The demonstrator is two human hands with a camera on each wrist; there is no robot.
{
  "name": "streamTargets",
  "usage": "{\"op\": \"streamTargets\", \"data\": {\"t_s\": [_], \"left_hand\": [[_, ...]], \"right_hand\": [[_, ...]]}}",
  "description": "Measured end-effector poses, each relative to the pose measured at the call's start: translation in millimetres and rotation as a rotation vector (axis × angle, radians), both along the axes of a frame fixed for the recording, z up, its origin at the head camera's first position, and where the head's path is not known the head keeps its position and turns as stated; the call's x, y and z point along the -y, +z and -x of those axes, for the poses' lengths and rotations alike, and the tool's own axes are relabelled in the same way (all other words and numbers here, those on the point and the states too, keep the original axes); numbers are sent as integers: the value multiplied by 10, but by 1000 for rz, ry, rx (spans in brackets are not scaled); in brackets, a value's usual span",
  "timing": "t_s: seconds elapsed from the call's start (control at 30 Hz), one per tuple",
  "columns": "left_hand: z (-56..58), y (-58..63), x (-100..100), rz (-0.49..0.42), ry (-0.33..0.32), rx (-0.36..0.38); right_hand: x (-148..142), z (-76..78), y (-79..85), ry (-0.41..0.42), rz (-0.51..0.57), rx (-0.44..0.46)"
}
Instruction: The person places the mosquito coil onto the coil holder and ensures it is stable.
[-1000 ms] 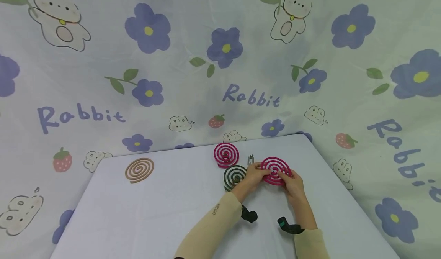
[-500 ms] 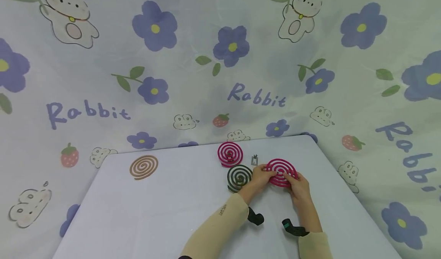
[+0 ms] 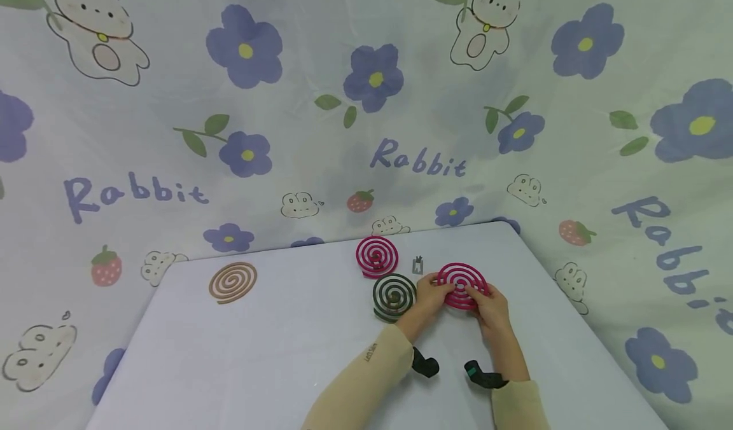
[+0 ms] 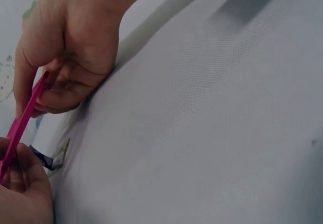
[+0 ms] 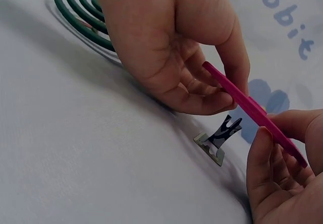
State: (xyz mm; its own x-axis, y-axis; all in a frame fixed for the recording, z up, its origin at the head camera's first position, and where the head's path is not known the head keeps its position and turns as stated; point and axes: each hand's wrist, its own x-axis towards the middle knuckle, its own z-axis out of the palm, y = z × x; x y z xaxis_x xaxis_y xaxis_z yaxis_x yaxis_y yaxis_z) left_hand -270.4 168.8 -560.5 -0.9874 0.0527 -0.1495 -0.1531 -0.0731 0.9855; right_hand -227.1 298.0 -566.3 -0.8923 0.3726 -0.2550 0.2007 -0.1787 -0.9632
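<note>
Both hands hold a pink mosquito coil (image 3: 460,285) above the right part of the table, tilted so its flat face shows in the head view. The left hand (image 3: 431,298) pinches its left edge, the thumb lying over the face. On the right side the right hand (image 3: 492,309) pinches it the same way. Edge-on, the coil (image 5: 252,110) appears as a thin strip in the right wrist view. Just beyond the left hand, a small metal coil stand (image 3: 418,264) rests on the table with prongs pointing up. A dark green coil (image 3: 394,296) is beside the left hand.
Behind the green coil, another pink coil (image 3: 376,256) sits near the table's back edge. A tan coil (image 3: 231,282) lies far to the left. The white-covered table (image 3: 229,366) meets a printed cloth backdrop (image 3: 321,131) behind and at the right.
The head view swings a little and returns. Both hands and the pink coil have shifted slightly right, so more of the green coil's right edge shows. The grip looks the same.
</note>
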Motion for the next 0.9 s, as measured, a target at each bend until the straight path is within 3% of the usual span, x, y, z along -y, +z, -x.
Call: {"op": "streamTargets", "data": {"t_s": [0.27,0.67,0.9], "left_hand": [[-19,2,-26,-18,61,8],[-23,5,13,52,50,-3],[-8,-13,14,48,48,0]], "right_hand": [[27,16,2,4,-19,-14],[26,27,-7,16,-57,7],[36,34,-7,15,-80,21]]}}
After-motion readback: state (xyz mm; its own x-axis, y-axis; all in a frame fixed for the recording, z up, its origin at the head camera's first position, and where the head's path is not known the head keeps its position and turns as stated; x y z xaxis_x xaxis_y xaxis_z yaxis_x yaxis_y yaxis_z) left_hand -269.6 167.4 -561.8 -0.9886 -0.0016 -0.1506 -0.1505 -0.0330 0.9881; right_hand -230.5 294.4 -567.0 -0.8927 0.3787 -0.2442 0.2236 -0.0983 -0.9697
